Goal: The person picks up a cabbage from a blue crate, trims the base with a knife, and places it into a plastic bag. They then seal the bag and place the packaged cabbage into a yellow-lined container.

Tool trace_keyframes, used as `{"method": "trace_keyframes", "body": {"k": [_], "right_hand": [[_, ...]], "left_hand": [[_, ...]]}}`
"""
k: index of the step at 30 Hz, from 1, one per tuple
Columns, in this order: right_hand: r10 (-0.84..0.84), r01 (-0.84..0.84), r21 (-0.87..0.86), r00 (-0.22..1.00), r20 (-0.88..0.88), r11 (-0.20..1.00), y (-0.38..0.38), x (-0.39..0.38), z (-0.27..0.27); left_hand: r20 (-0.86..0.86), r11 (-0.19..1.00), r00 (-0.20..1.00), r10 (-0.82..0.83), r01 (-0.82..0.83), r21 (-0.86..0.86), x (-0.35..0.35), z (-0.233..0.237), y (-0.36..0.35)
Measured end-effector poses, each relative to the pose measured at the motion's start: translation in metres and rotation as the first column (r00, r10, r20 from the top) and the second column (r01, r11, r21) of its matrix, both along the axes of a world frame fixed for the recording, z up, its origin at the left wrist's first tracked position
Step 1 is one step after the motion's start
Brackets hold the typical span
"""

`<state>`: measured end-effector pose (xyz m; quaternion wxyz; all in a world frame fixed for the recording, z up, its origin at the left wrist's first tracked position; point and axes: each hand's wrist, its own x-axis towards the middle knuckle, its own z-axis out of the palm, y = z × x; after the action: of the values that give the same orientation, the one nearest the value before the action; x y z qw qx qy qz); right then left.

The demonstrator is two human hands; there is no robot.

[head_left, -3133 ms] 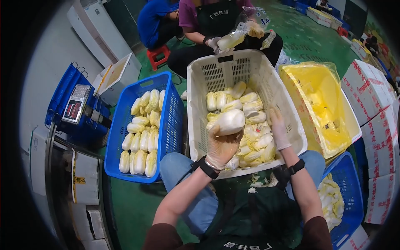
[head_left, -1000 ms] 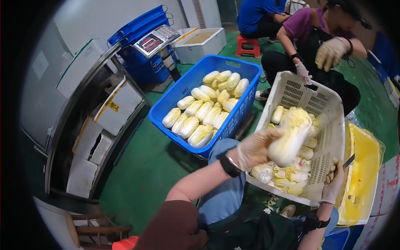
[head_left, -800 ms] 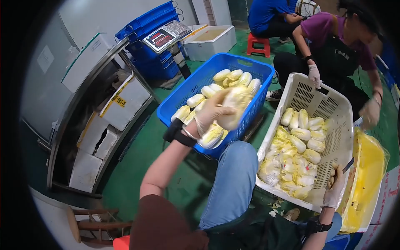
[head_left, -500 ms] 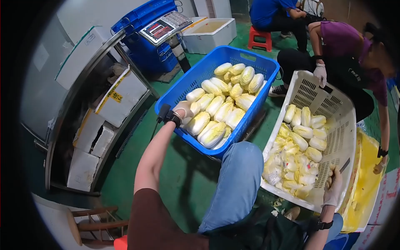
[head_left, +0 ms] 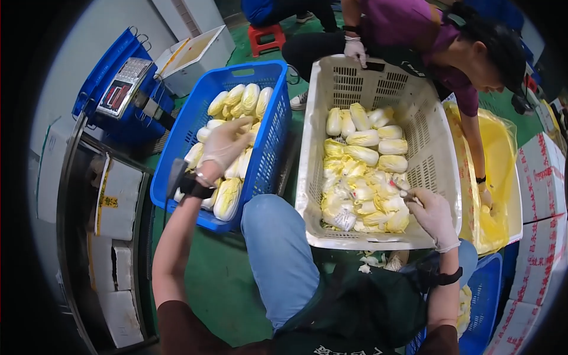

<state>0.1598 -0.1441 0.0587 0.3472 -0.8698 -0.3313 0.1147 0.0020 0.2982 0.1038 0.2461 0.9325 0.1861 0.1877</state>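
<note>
My left hand (head_left: 225, 145), in a pale glove, is above the cabbages (head_left: 228, 198) in the blue basket (head_left: 277, 112); its fingers are spread and nothing is in them. In a matching glove, my right hand (head_left: 432, 216) is over the front right part of the white crate (head_left: 355, 239). Its fingers are wrapped round a small knife (head_left: 402, 190), whose blade points up and left. Below and left of the blade lie loose yellow leaves and trimmed pieces (head_left: 367, 207). Whole small cabbages (head_left: 362, 155) fill the middle and back of the crate.
A co-worker (head_left: 408, 29) leans in from the back right, one gloved hand on the crate's rim, the other in a yellow-lined box (head_left: 497, 177). A scale (head_left: 121, 89), foam boxes (head_left: 121, 201), a red stool (head_left: 266, 39) and printed cartons (head_left: 541, 183) stand around.
The view has swung right. My left hand has lifted off the cabbages at the basket's left side, and my right hand has moved from the crate's right side over the leaves, its knife now visible.
</note>
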Motion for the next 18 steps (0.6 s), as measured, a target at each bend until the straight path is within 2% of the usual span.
{"method": "trace_keyframes", "body": {"k": [1,2,4,5,6,7,8,9,10,11,12,13,14,16,17,18], "right_hand": [[0.074,-0.039,-0.18,0.978,0.195,0.983,-0.006,-0.002,0.005],[0.062,-0.029,-0.171,0.979,0.192,0.985,-0.012,-0.003,0.011],[0.05,-0.009,-0.203,0.979,0.198,0.979,-0.03,-0.002,0.023],[0.039,0.002,-0.2,0.978,0.203,0.98,-0.04,0.0,0.026],[-0.102,0.132,-0.177,0.981,0.167,0.975,-0.052,0.002,0.029],[-0.242,0.261,-0.156,0.961,0.132,0.953,-0.063,0.006,0.03],[-0.253,0.274,-0.149,0.957,0.145,0.95,-0.076,0.01,0.03],[-0.387,0.388,-0.003,0.92,0.057,0.922,-0.091,0.016,0.029],[-0.5,0.502,0.129,0.865,-0.053,0.855,-0.104,0.02,0.029],[-0.519,0.52,0.129,0.853,-0.044,0.844,-0.115,0.022,0.036],[-0.63,0.651,0.287,0.757,-0.174,0.703,-0.124,0.022,0.048],[-0.696,0.756,0.407,0.643,-0.319,0.512,-0.134,0.022,0.056],[-0.512,0.7,0.615,0.701,-0.496,0.362,-0.147,0.022,0.056],[-0.29,0.719,0.695,0.661,-0.692,-0.017,-0.169,0.029,0.05],[-0.314,0.729,0.685,0.646,-0.696,-0.02,-0.173,0.032,0.047],[-0.179,0.717,0.682,0.659,-0.731,-0.143,-0.172,0.035,0.047]], "left_hand": [[-0.097,0.985,0.993,-0.07,0.053,-0.166,0.027,0.008,-0.031],[-0.139,0.983,0.974,-0.181,0.174,-0.066,0.053,0.01,-0.058],[-0.287,0.94,0.899,-0.33,0.341,-0.013,0.107,-0.019,-0.093],[-0.347,0.869,0.845,-0.408,0.476,0.137,0.135,-0.045,-0.107],[-0.418,0.837,0.784,-0.459,0.539,0.092,0.162,-0.07,-0.12],[-0.532,0.84,0.733,-0.423,0.538,0.073,0.177,-0.073,-0.144],[-0.579,0.795,0.698,-0.421,0.591,0.135,0.198,-0.106,-0.152],[-0.601,0.741,0.661,-0.449,0.651,0.162,0.221,-0.15,-0.154],[-0.711,0.753,0.591,-0.38,0.644,0.132,0.236,-0.156,-0.174],[-0.693,0.761,0.613,-0.38,0.632,0.142,0.247,-0.174,-0.184],[-0.676,0.769,0.629,-0.384,0.623,0.144,0.26,-0.197,-0.191],[-0.631,0.765,0.659,-0.409,0.625,0.157,0.272,-0.219,-0.197],[-0.586,0.763,0.684,-0.435,0.625,0.163,0.283,-0.242,-0.203],[-0.547,0.808,0.737,-0.398,0.564,0.172,0.3,-0.286,-0.214],[-0.508,0.772,0.77,-0.386,0.571,0.279,0.308,-0.313,-0.215],[-0.467,0.73,0.8,-0.376,0.566,0.383,0.314,-0.332,-0.218]]}}
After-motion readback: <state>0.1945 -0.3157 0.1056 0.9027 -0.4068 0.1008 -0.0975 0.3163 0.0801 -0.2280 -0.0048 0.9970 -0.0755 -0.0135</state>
